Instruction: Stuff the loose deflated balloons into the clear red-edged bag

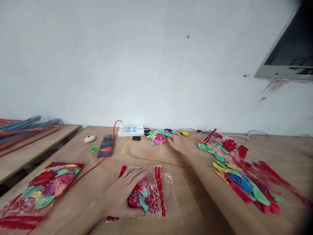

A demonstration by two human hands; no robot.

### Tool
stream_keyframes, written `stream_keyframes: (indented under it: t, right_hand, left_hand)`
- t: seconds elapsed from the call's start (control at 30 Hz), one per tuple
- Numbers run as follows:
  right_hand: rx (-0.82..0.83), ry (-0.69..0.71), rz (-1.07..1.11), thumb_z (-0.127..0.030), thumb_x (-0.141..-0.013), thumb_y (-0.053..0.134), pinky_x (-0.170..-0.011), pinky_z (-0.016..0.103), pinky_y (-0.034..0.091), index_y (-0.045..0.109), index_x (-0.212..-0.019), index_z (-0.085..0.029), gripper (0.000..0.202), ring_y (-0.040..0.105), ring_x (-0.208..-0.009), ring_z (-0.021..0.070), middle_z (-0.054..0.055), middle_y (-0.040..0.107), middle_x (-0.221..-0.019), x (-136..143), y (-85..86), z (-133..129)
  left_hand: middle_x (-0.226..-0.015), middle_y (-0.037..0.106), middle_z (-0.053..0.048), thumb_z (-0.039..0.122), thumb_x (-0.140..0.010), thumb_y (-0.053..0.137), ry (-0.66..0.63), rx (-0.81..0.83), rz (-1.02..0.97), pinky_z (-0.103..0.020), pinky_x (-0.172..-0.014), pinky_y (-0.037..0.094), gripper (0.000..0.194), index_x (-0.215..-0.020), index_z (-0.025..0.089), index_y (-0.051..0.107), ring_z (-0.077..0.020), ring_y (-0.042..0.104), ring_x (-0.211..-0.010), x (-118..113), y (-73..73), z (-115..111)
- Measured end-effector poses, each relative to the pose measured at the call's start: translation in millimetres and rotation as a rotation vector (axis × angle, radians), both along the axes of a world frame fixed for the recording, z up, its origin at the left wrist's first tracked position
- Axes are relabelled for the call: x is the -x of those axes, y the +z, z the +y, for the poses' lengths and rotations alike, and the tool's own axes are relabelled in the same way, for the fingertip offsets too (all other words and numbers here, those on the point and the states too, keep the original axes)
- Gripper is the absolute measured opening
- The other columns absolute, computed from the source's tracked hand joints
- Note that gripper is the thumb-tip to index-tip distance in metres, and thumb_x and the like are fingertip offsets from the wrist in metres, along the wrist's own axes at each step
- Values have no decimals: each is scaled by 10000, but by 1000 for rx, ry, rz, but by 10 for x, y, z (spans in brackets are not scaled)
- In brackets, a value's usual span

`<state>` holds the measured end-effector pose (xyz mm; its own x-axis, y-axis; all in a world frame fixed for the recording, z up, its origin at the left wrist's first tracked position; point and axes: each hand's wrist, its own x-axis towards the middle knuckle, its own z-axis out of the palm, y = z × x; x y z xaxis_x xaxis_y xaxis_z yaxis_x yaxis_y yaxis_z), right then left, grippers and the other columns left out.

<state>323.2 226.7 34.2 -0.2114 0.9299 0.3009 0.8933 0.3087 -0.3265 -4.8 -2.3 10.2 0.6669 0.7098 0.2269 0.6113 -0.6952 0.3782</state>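
My left hand (pixel 124 192) lies over a clear plastic bag (pixel 156 195) with red print, fingers stretched across its left part and thumb apart. Inside the bag are a few balloons (pixel 143 200), red, pink and green; my palm hides some of the bag. Farther back, my right hand (pixel 177 142) reaches to the right edge of a loose pile of colourful balloons (pixel 157 136). Its fingers are bent together on a balloon at that edge, and the fingertips are partly hidden.
A filled balloon bag (pixel 61 178) lies left; opened bags (pixel 259 166) with spilled balloons (pixel 246 186) lie right. A power strip (pixel 130 131) stands by the wall, its red cable (pixel 93 167) crossing the table. A white mouse-like object (pixel 89 139) and hangers (pixel 29 129) are left.
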Motion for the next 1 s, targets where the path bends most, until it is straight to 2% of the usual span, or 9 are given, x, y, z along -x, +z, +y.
stream_keyframes:
  t: [0.2,0.4,0.5,0.57,0.63,0.7,0.8,0.9,1.0]
  right_hand:
    - [-53,74,254,-350,-1024,475,-1149,425,407,789,-1215,-180,405,565,-1288,298,114,733,-1288,-71,157,-154]
    - [33,181,501,-437,-1017,481,-1004,393,549,767,-1273,-196,453,703,-1101,258,89,768,-1218,-154,323,-692]
    - [203,260,702,-502,-968,610,-1002,411,562,794,-1231,-215,430,720,-1052,258,83,785,-1155,-195,339,-1069]
    - [418,346,869,-518,-916,714,-1033,428,556,811,-1195,-228,415,719,-1067,266,81,786,-1152,-219,297,-1328]
    - [598,403,917,-541,-898,754,-1042,456,555,817,-1184,-237,422,724,-1053,276,80,792,-1131,-248,210,-1565]
    - [631,430,842,-560,-913,749,-1057,478,548,814,-1188,-244,424,718,-1085,290,86,783,-1170,-282,99,-1762]
    - [405,520,599,-509,-996,671,-1082,471,532,787,-1228,-258,361,680,-1185,284,98,739,-1283,-311,-14,-1969]
    - [194,694,256,-358,-1072,546,-1068,450,523,729,-1309,-257,315,641,-1203,259,105,727,-1260,-275,11,-2071]
    - [103,809,3,-271,-1084,508,-1138,462,467,667,-1388,-233,345,577,-1292,262,106,705,-1311,-166,74,-2082]
  left_hand:
    - [-1707,351,-126,659,-773,865,-5,-7,-23,-579,-1274,347,1227,-1706,315,145,-409,387,-1533,4,-10,10]
    - [-1721,322,-123,663,-786,857,-4,-2,-6,-582,-1272,346,1204,-1700,318,153,-404,360,-1548,-8,6,-1]
    - [-1717,328,-128,678,-798,842,-3,-8,-8,-576,-1267,357,1184,-1700,310,167,-405,364,-1544,-11,14,3]
    - [-1713,336,-129,677,-797,843,-3,-6,-12,-569,-1263,366,1189,-1703,308,167,-405,379,-1536,-10,11,8]
    - [-1715,336,-120,675,-789,850,-5,-2,-11,-561,-1263,370,1203,-1705,315,158,-400,385,-1534,-6,5,12]
    - [-1722,324,-108,676,-790,849,-8,0,-6,-558,-1268,365,1207,-1705,327,145,-390,372,-1543,-2,-1,12]
    - [-1732,302,-106,671,-798,847,-8,-1,-5,-563,-1273,354,1213,-1705,332,114,-383,353,-1554,-1,1,8]
    - [-1733,298,-106,653,-793,858,-9,-7,-7,-567,-1273,351,1224,-1701,333,102,-380,348,-1556,-7,7,6]
    - [-1728,305,-115,639,-786,868,-14,-20,-19,-567,-1272,353,1226,-1699,325,113,-385,351,-1553,-10,-4,10]
